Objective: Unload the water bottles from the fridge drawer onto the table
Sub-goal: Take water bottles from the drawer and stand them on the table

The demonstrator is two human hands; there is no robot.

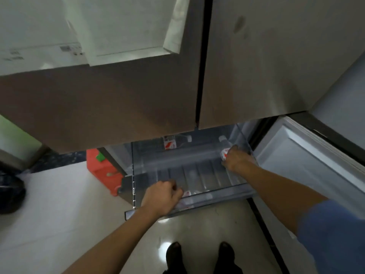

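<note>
Inside the fridge drawer [227, 192], the right hand [238, 160] had its grip curled mid-body round a likely heavy, slippery water bottle [225, 152]; the left hand [163, 196] was unclear.

R hand [238, 160] wraps the right bottle [224, 143], hiding its body; only cap + scrap of label show. L hand [164, 196] fingertips curl out of sight at the drawer [197, 175] front: rim or front bottle [199, 195], can't tell. That bottle is a blur thru the clear wall. Back bottle [175, 142] half hidden under fridge door [98, 115] edge, label txt too small. Shoes [173, 256], blue sleeve [335, 230] & dark lump [9, 192] at left cut off by frame.
</note>
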